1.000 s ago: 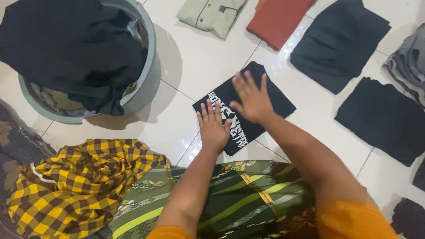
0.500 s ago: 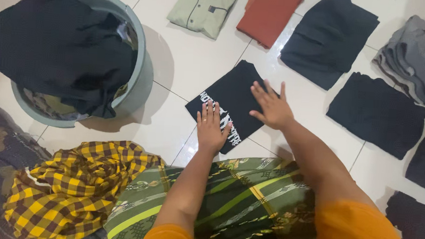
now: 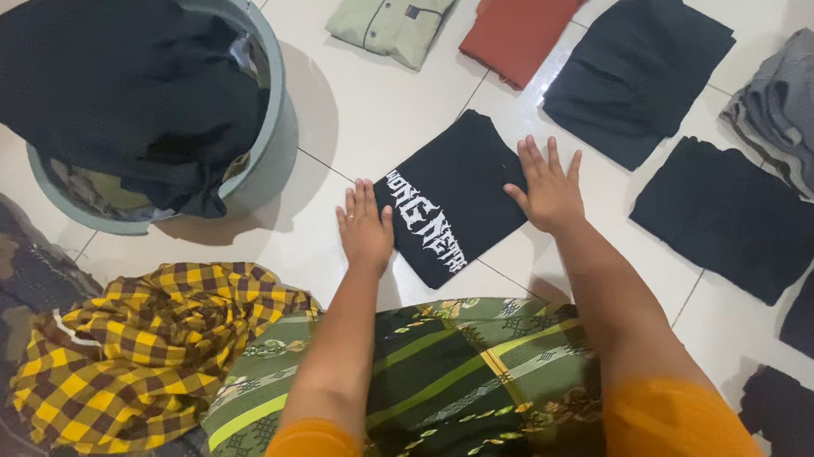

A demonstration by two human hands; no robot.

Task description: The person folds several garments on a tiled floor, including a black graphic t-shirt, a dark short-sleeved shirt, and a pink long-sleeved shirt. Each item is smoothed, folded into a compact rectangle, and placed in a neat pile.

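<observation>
Folded shirt: a black folded T-shirt with pale lettering (image 3: 451, 198) lies flat on the white tiled floor (image 3: 367, 111), straight in front of the person's knees, squared into a neat rectangle and set at a slant.
Left hand: the left hand (image 3: 365, 227) rests palm down at the shirt's near left edge, fingers straight and together, grip slack with nothing held; it looks placed to press that edge flat.
Right hand: the right hand (image 3: 549, 187) lies flat at the far right edge, fingers spread, likewise holding nothing; the two hands bracket the shirt from opposite sides, which would keep the fold square.
Finished pieces: a pale green folded shirt (image 3: 396, 10), a rust-red folded cloth (image 3: 520, 22), a dark navy folded garment (image 3: 636, 73), a grey folded stack (image 3: 807, 113) and a black folded garment (image 3: 725, 215) lie apart on the tiles, each with its own spot.
Unfolded pile: a grey-green round plastic basin (image 3: 279, 143) holds a crumpled black garment (image 3: 116, 84), to the left.
Near the lap: a yellow and black checked cloth (image 3: 145, 353) lies bunched beside the green striped sarong (image 3: 453, 394).
</observation>
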